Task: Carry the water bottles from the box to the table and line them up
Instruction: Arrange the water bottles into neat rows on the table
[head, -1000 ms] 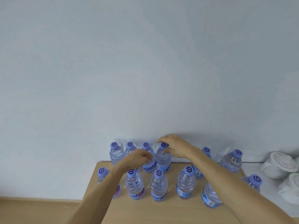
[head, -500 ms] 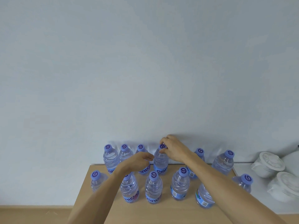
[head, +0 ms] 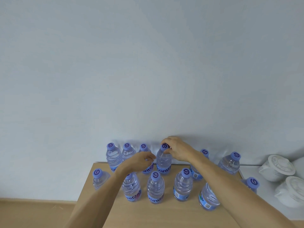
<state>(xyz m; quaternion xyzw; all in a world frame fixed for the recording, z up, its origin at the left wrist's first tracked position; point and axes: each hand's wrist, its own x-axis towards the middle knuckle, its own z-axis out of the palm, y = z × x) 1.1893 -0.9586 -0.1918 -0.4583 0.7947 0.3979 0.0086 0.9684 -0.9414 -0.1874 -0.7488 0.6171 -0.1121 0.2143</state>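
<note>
A clear plastic water bottle with purple cap (head: 163, 157) stands in the back row on the pale wooden table (head: 172, 213), pinched at the neck by the right hand (head: 178, 149). Filled, it is judged heavy, thin-walled and slippery; the neck is best gripped. The left hand (head: 139, 162) is curled round a neighbouring bottle (head: 145, 155).

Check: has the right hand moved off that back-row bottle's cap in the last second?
No. The right hand still grips the cap of the same back-row bottle, beside the wall.
</note>
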